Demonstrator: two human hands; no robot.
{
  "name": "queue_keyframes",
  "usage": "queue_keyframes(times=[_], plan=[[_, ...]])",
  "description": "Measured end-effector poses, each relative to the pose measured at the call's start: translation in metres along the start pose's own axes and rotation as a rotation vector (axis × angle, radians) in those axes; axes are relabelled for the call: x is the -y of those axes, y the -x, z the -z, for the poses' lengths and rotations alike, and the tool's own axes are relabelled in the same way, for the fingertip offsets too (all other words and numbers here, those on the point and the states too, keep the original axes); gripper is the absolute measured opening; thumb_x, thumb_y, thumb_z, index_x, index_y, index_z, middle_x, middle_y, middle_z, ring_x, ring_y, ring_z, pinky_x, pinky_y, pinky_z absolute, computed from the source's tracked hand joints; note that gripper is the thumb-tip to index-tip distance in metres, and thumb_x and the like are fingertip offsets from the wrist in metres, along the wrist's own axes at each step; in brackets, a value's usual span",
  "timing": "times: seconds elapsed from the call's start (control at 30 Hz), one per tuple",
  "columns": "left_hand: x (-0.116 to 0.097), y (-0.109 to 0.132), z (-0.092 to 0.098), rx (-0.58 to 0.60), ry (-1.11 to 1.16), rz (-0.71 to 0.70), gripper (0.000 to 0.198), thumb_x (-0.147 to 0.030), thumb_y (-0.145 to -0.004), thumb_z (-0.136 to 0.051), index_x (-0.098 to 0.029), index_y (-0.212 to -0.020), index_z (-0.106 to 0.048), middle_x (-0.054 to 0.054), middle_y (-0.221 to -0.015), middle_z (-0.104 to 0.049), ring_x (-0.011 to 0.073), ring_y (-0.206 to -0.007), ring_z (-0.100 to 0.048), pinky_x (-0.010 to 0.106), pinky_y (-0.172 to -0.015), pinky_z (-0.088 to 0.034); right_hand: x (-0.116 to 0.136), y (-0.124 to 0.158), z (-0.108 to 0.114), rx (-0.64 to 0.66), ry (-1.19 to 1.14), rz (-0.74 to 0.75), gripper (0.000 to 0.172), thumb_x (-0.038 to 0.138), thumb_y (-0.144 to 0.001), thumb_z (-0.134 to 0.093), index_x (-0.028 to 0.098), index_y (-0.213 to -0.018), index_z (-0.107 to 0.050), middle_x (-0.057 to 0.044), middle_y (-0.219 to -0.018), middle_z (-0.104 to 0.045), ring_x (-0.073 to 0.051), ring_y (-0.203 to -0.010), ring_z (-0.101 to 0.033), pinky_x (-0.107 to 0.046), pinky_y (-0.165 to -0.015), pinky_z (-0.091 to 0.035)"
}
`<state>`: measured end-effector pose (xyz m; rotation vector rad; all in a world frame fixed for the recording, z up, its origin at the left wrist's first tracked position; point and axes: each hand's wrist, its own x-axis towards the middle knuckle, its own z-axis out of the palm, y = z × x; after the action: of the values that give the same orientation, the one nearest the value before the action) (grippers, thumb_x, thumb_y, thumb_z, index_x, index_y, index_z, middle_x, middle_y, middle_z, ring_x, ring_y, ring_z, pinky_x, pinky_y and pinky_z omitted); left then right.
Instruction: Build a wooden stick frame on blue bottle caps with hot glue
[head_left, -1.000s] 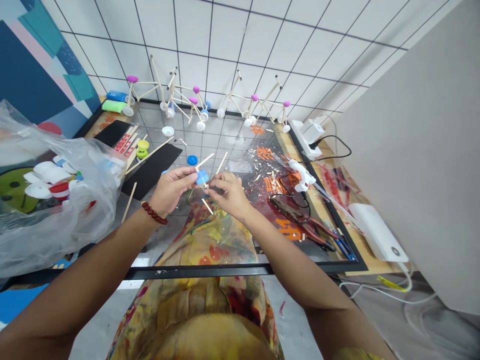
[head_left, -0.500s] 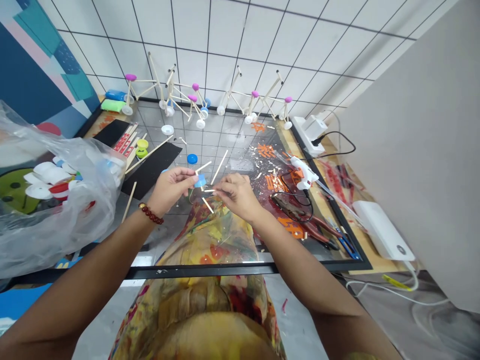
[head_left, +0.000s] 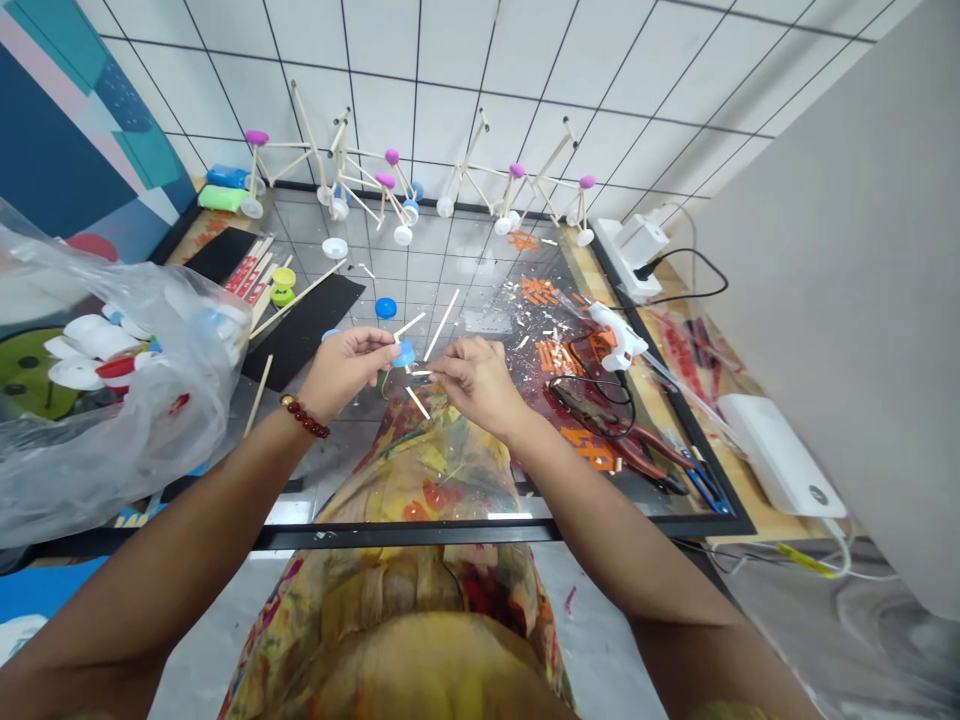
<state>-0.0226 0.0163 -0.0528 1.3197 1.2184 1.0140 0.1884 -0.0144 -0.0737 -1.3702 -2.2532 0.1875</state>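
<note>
My left hand (head_left: 346, 366) pinches a small blue bottle cap (head_left: 404, 353) over the glass tabletop (head_left: 450, 290). My right hand (head_left: 475, 381) is closed in a pinch on a short thin wooden stick (head_left: 421, 373), whose tip points at the cap. Two more light sticks (head_left: 441, 325) jut up and away from between the hands; which fingers carry them is hidden. A loose stick (head_left: 417, 402) lies just below the hands. A bead bracelet is on my left wrist.
Stick-and-cap models (head_left: 360, 185) stand along the tiled wall. A clear plastic bag of caps (head_left: 112, 380) sits left. A loose blue cap (head_left: 385, 308), black sheets (head_left: 300, 335), a white glue gun (head_left: 615, 335), pliers (head_left: 645, 455) and a white power box (head_left: 780, 455) lie around.
Both hands stay together on the cap and stick. The cap has turned in the left fingers, from facing up to more edge-on. The view shifted slightly.
</note>
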Motion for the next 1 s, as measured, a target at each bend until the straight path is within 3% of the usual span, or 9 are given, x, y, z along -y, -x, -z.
queue_keyframes(times=[0.23,0.47,1.0], plan=[[0.0025,-0.0035,-0.0014,-0.044,0.076,0.03,0.032,-0.03,-0.062,-0.084,-0.012,-0.084,-0.068,0.003,-0.063,-0.066,0.0114,-0.051,-0.059,0.019,-0.04,-0.042,0.0013,-0.0014,-0.0011,0.028,0.001,-0.022,0.018,0.021,-0.094,-0.058,0.023,-0.104,-0.074,-0.006,-0.098,-0.068,-0.023,-0.095,-0.054,-0.037,-0.083,-0.027],[-0.0032,0.0005,-0.0023,-0.011,0.149,0.054,0.034,-0.035,-0.062,-0.085,-0.011,-0.081,-0.07,0.003,-0.066,-0.067,0.0116,-0.058,-0.062,0.023,-0.054,-0.054,0.005,-0.0014,0.002,0.012,0.002,-0.015,0.018,0.023,-0.096,-0.057,0.022,-0.104,-0.073,-0.006,-0.099,-0.069,-0.023,-0.095,-0.054,-0.037,-0.083,-0.027],[0.0014,0.001,-0.0006,-0.013,0.194,0.043,0.035,-0.036,-0.057,-0.087,-0.012,-0.08,-0.074,0.005,-0.079,-0.072,0.0135,-0.07,-0.065,0.027,-0.067,-0.058,0.004,0.0006,-0.0011,0.0,-0.025,-0.021,0.024,0.018,-0.095,-0.054,0.026,-0.106,-0.074,-0.006,-0.096,-0.065,-0.023,-0.095,-0.052,-0.037,-0.083,-0.028]])
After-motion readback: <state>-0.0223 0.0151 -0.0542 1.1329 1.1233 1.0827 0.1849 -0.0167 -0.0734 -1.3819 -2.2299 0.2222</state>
